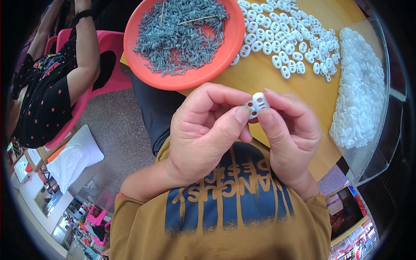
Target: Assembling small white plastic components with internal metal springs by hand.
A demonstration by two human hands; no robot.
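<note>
Right of centre, the left hand (208,125) and right hand (295,132) pinch a small white plastic piece (258,103) between them. Springs (173,50) fill a red bowl (237,39), upper left; loose white pieces (284,72) lie upper right.

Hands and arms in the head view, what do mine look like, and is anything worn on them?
Your left hand and right hand are bare, with no gloves, rings or wristbands visible. The forearms are uncovered too, up to a mustard-brown, short-sleeved shirt with a large dark blue print.
</note>
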